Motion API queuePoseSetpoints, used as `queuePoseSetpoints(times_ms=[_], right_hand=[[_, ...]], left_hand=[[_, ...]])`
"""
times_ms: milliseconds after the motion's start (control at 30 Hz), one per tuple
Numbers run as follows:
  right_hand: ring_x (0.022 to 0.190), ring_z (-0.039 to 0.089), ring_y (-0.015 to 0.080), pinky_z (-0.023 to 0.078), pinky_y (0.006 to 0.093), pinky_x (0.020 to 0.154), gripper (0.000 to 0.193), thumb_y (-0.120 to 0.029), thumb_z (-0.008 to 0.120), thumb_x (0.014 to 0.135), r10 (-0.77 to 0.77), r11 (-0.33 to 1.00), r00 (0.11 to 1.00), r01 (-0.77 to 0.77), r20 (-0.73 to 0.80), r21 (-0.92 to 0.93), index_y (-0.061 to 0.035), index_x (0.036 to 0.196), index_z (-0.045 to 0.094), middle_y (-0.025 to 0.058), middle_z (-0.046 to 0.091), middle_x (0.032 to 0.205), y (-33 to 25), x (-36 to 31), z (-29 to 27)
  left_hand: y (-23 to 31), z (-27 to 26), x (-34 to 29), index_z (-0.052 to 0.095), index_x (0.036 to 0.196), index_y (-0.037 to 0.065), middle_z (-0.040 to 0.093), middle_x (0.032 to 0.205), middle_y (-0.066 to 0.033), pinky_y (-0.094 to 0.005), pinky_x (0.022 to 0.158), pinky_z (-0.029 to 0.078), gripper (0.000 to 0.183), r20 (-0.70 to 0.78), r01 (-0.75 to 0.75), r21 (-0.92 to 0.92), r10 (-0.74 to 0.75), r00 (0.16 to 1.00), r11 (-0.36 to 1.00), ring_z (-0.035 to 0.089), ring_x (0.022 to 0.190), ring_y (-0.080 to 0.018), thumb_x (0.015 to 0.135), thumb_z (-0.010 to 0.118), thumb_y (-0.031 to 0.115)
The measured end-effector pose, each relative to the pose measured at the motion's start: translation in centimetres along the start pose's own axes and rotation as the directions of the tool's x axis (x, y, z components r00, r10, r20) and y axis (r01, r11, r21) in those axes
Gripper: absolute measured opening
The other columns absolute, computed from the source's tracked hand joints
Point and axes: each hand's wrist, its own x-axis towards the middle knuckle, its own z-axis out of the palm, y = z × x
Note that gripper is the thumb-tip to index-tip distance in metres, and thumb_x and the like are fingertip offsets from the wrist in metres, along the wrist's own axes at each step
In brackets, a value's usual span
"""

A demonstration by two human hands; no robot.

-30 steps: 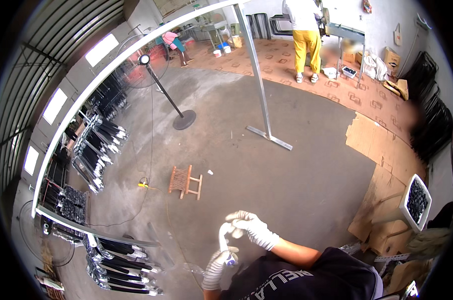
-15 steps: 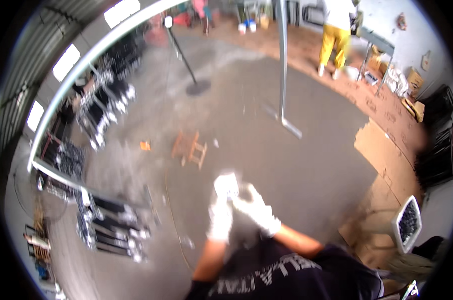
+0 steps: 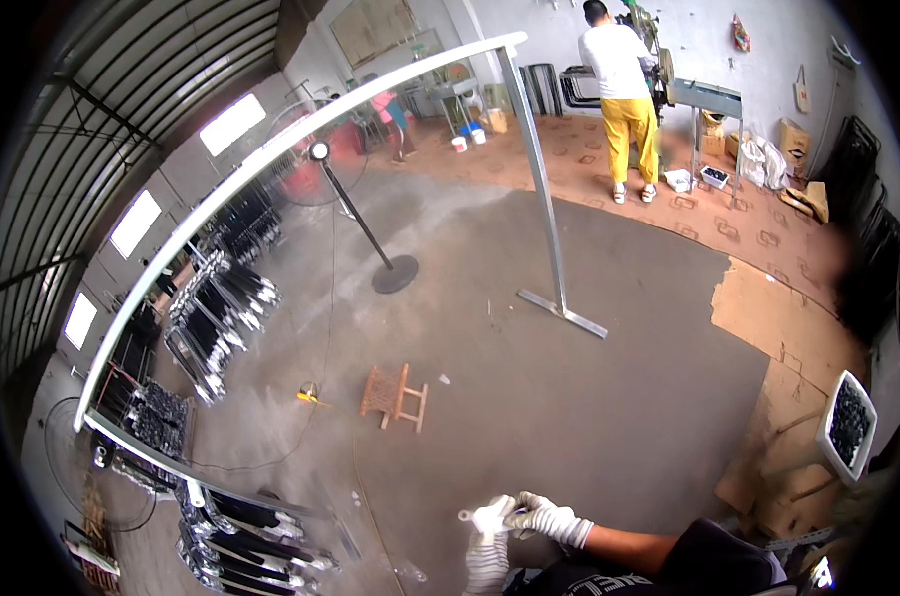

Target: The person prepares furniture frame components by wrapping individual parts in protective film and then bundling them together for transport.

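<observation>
Both my hands wear white knitted gloves and meet low in the picture, right of the middle. My left hand [image 3: 489,526] is closed, and a small pale rounded end [image 3: 465,516] juts out at its left side. What that piece is, I cannot make out. My right hand [image 3: 549,519] reaches in from the right with its fingers bent together against the left one. Whatever it pinches is hidden between the gloves.
A curved metal rail [image 3: 301,129] on a post [image 3: 539,179] arches ahead. Beneath it are a wooden stool [image 3: 395,395], a standing fan [image 3: 371,223] and racks of black frames [image 3: 217,318]. At right is a white tray of black parts [image 3: 847,425]. A person [image 3: 624,99] works at the back.
My view has tilted up, so my hands now sit lower in the picture and more to the right. They remain together. The person at the back now shows in full.
</observation>
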Motion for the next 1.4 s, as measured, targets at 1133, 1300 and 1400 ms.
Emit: queuePoseSetpoints(times_ms=[1133,1300,1400], right_hand=[[0.061,0.058,0.0081,0.047,0.0205,0.056,0.017,-0.006,0.061,0.075,-0.425,0.9,0.903,0.429,-0.067,0.075,-0.0021,0.091,0.059,0.004,0.06,0.075,-7.7,-5.2,-1.8],[0.066,0.057,0.0065,0.047,0.0208,0.06,0.018,-0.016,0.064,0.079,-0.397,0.918,0.918,0.397,-0.01,-0.007,-0.0065,0.095,0.06,0.0018,0.06,0.077,-6.6,-3.9,-1.9],[0.072,0.057,0.0096,0.046,0.0241,0.064,0.017,-0.013,0.062,0.08,-0.462,0.879,0.886,0.451,-0.043,-0.157,-0.006,0.095,0.06,0.001,0.059,0.078,-6.1,-3.5,-2.3]], left_hand=[[-3.1,-8.3,0.0,0.036,0.133,0.003,0.039,0.137,-0.0121,-0.042,0.101,0.035,0.051,0.073,0.133,-0.981,-0.363,0.929,0.143,0.041,0.123,-0.0274,0.091,0.049,0.029],[-3.7,-8.6,-0.3,0.05,0.115,0.005,0.054,0.118,-0.0059,-0.0367,0.08,0.052,0.038,0.029,0.072,-0.992,-0.368,0.93,0.104,0.054,0.1,-0.0221,0.087,0.056,0.029],[-3.7,-7.7,0.2,0.054,0.1,0.008,0.058,0.095,-0.0015,-0.0385,0.071,0.054,0.022,0.021,0.075,-0.991,-0.435,0.9,0.107,0.056,0.081,-0.0192,0.089,0.053,0.026]])
